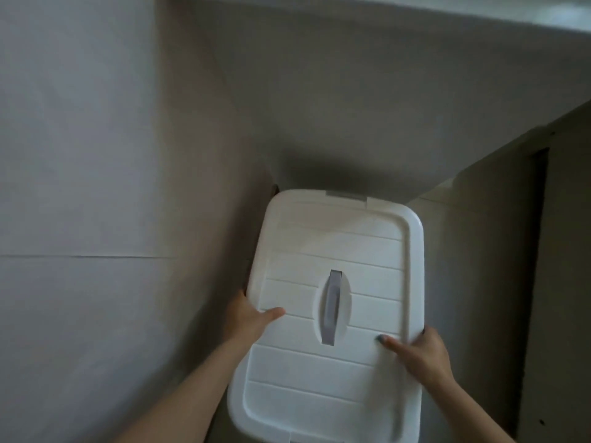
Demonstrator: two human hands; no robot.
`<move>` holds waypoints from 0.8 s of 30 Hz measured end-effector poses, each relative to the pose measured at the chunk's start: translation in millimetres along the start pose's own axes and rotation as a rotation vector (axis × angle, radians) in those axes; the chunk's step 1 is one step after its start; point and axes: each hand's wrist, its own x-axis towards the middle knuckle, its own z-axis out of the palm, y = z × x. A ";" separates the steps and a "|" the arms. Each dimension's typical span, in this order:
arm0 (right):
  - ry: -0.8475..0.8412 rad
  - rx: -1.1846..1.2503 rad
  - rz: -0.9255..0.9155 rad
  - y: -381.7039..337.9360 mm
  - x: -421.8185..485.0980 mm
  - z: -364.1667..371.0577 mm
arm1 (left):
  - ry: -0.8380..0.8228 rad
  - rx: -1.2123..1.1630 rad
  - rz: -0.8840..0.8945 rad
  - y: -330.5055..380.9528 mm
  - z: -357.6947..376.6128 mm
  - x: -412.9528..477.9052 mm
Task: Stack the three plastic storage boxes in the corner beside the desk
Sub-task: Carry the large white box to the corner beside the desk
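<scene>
Both hands (248, 318) (422, 353) grip white box (319, 372) edges, walls close.

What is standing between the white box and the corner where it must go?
Nothing visible. Both hands, left hand and right hand, already grip the white box by its sides. Its far end sits near the wall corner, beside the desk panel. Whatever is under the box is hidden.

Storage box (332, 247) fills corner: wall (80, 187) tight on left, desk side (499, 282) just beside right; above lid free.
</scene>
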 end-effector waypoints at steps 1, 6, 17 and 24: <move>-0.002 -0.006 0.004 2.2 9.5 7.7 | -0.005 -0.009 -0.007 -4.6 5.5 10.3; -0.015 -0.010 0.029 8.7 43.2 41.4 | 0.004 0.008 -0.031 -20.8 24.0 50.3; -0.052 -0.009 0.050 19.7 110.1 95.6 | 0.042 0.050 0.056 -24.6 45.9 137.1; 0.000 0.015 0.055 23.5 128.3 117.6 | 0.046 0.113 0.055 -34.9 56.0 158.8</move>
